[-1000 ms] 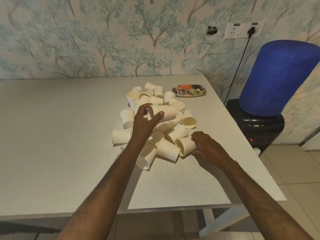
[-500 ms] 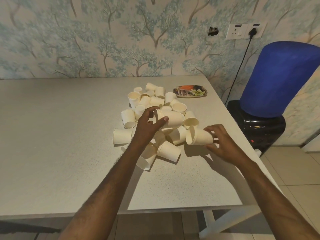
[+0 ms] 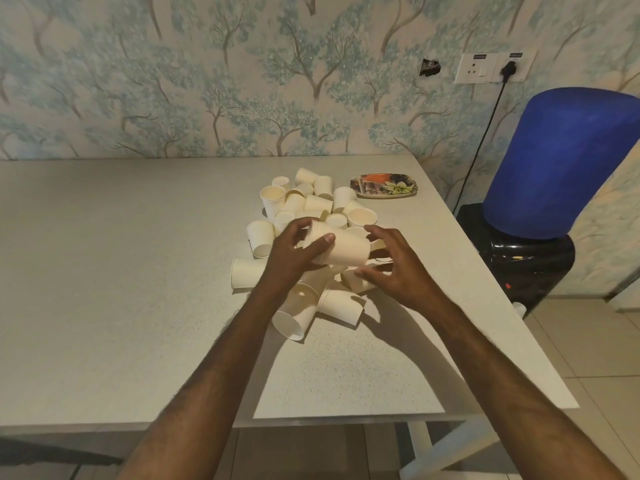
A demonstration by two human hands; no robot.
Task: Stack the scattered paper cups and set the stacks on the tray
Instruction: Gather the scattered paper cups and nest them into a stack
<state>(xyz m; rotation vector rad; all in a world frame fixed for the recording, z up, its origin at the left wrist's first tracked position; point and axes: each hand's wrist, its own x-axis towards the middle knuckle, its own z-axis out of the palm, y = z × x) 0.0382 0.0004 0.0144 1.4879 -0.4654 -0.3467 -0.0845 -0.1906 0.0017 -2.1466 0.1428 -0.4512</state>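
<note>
I have the table [image 3: 104, 271] filling most of my view, its right edge running close past the work and a dispenser [image 3: 540, 209] standing just beyond it, so room to swing right is tight. To the left the top lies wide open.

The cups [image 3: 313, 202] lie in a loose heap in the middle right, most tipped on their sides, a few upright. The tray [image 3: 382, 185] sits beyond the heap, toward the far right corner, with no stack on it yet that I can see.

My left hand [image 3: 294, 258] is wrapped round a short stack [image 3: 341, 249], thumb over the top near the rims. The stack lies nearly level, rims to the left, base pointing right.

My right hand [image 3: 394, 268] is just beside that base, fingers spread and curved, touching or almost touching it; I cannot tell whether it grips anything. It is the nearer hand to the loose cups under it and to the tray. I judge the stacking barely begun.
</note>
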